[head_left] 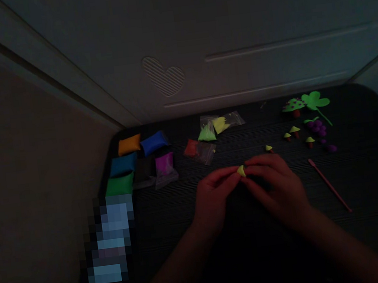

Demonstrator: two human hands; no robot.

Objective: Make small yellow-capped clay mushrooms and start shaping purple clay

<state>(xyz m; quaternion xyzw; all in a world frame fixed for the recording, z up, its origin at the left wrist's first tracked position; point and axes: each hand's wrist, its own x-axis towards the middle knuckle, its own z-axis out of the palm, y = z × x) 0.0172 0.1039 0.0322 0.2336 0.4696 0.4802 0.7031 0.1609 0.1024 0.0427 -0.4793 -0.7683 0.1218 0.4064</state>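
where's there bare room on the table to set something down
Room shows between the purple packet and left forearm, and right of the pink tool; another gap lies between the red bag and lone mushroom. Crowded: the other packets at left, and the clover, grapes and big mushroom at upper right.

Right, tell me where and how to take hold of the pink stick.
Pinch the pink stick around mid-shaft, probably best from above and the near side, squeezing across its length. It looks thin and straight, lying slanted on the dark tabletop with its wider end pointing away, and purple pieces lie beyond that end.
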